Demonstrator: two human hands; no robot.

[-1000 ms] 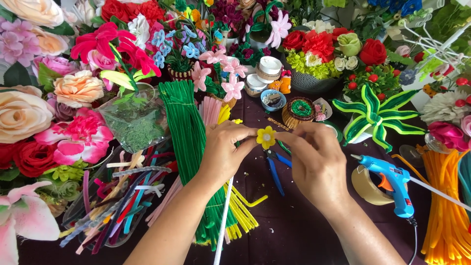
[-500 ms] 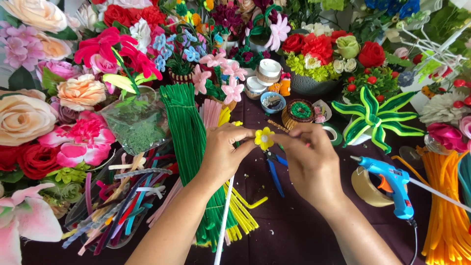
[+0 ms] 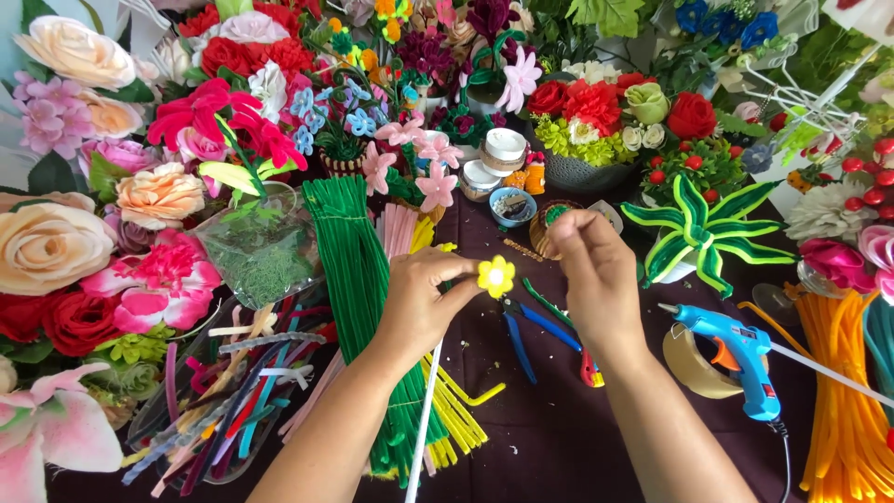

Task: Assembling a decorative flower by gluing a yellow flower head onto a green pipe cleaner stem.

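Yellow flower [image 3: 495, 276], small, pipe-cleaner type, sits on top of a white stem [image 3: 424, 419] near the middle of the view, above the dark purple tablecloth [image 3: 559, 438]. Left hand [image 3: 424, 303] has the fingers pinched together on the stem just under the bloom, thumb against the flower's lower edge. White stem runs down from that grip toward the bottom of the frame.

Right hand [image 3: 596, 275] is just right of the flower, not touching it. Fingers are curled in with the tips together near the upper left of the hand; can't tell whether anything is pinched in them.

Below and between the hands: blue-handled pliers [image 3: 526, 331] lying flat on the cloth. Left of the left hand: a bundle of green pipe cleaners [image 3: 349, 261], with yellow pipe cleaners [image 3: 456, 410] beside it lower down and a pale pink bundle [image 3: 399, 228] just above. Far left bottom: a clear tray of mixed-colour scraps [image 3: 223, 401].

Right of the right arm: blue glue gun [image 3: 740, 354] resting on the cloth, a roll of tape [image 3: 689, 368] just behind it. Orange pipe cleaners [image 3: 843, 401] at the right edge. A green-and-yellow striped leaf plant [image 3: 703, 228] stands behind the right hand. Artificial flowers ring the whole work area.
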